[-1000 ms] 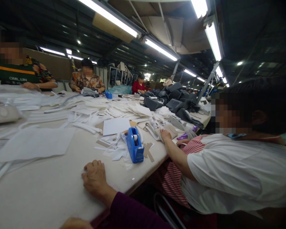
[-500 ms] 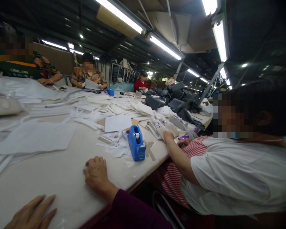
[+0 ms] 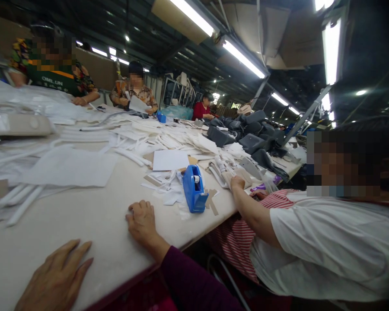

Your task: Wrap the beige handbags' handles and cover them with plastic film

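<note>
My left hand (image 3: 56,276) rests on the pale tabletop (image 3: 106,224) at the lower left, its fingers stretched out and nothing in them. To its right, my right hand (image 3: 143,222) lies on the same table near the front edge, fingers loosely bent, with no object visible in it. A blue tape dispenser (image 3: 194,190) stands to the right of my right hand, apart from it. White paper scraps (image 3: 172,196) and brown card strips (image 3: 212,203) lie around the dispenser. A white sheet (image 3: 74,166) is spread beyond my left hand.
A co-worker in a white shirt (image 3: 317,242) sits close on the right, handling a beige bag piece (image 3: 243,175). Dark bags (image 3: 246,129) are heaped farther back. White tubes and a beige bag (image 3: 22,121) lie at left. Several other people sit across the table.
My view has swung left, so the scene sits farther right in the picture. More of my left hand shows. Both hands stay resting on the table, and the tape dispenser has not moved.
</note>
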Demonstrator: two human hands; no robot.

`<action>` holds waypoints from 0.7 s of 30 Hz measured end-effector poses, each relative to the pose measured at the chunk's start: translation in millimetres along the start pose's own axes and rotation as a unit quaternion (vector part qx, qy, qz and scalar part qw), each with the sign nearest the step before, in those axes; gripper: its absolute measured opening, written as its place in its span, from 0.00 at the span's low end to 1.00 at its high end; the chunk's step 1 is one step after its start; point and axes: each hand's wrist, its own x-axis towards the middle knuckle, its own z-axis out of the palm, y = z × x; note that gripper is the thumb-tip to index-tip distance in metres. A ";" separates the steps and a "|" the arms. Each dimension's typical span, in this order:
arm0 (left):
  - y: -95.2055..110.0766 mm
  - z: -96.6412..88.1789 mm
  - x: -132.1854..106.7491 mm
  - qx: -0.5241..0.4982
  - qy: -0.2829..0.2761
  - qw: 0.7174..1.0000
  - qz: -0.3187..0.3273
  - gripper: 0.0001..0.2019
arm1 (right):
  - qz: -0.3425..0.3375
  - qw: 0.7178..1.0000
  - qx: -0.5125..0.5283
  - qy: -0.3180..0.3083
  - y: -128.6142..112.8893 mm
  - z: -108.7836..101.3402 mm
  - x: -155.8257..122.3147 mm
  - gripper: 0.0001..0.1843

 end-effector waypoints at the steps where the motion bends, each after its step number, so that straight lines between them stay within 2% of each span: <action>1: 2.9 -2.0 0.9 0.017 -0.004 1.000 0.000 0.22 | 0.000 1.000 -0.002 0.000 -0.2 -0.5 -0.3 0.11; 9: 22.6 -24.4 10.1 0.041 -0.027 0.999 -0.017 0.27 | -0.004 1.000 -0.004 0.010 0.3 -0.9 -0.1 0.10; 21: 31.5 -33.2 8.6 0.014 -0.057 0.997 -0.051 0.24 | -0.005 1.000 0.005 0.004 1.5 -0.1 -0.5 0.09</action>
